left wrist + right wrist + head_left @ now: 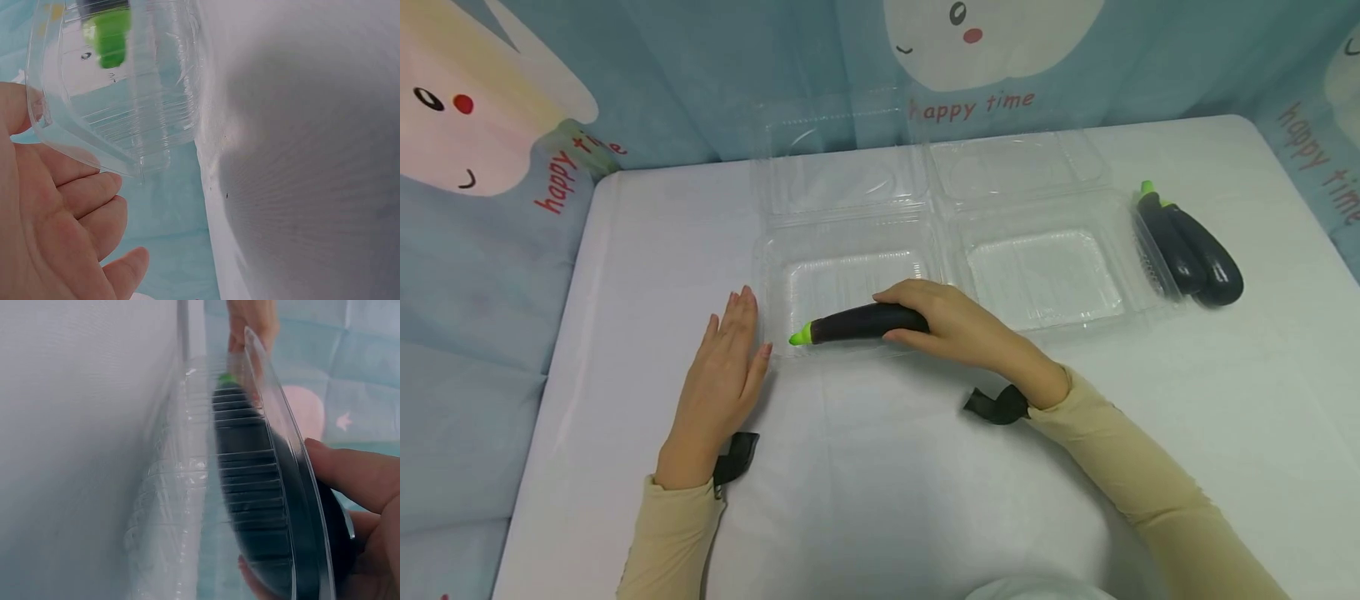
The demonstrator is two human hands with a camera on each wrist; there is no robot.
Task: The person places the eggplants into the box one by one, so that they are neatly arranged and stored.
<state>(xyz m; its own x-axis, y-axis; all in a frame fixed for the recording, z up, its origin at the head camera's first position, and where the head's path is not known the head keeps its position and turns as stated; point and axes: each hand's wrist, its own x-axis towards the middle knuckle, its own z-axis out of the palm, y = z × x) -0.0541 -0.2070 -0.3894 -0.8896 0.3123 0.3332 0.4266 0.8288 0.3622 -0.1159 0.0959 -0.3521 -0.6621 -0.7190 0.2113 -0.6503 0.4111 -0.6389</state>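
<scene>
My right hand (962, 325) grips the thick end of a dark eggplant (868, 322) with a bright green stem tip. It holds the eggplant lengthwise over the left clear plastic clamshell box (842, 271), stem pointing left. In the right wrist view the eggplant (250, 481) shows through the box's ribbed side wall, its lower part inside the box's outline. My left hand (718, 375) lies at the box's left side with fingers extended. In the left wrist view its fingers are right at the rim, and the green stem (111, 40) shows through the plastic.
A second clear clamshell box (1045, 279) stands to the right. Both lids are folded open toward the back, the left lid (842, 175) reaching up against the printed curtain (700, 75). Two more eggplants (1195, 250) lie side by side on the white table at the right.
</scene>
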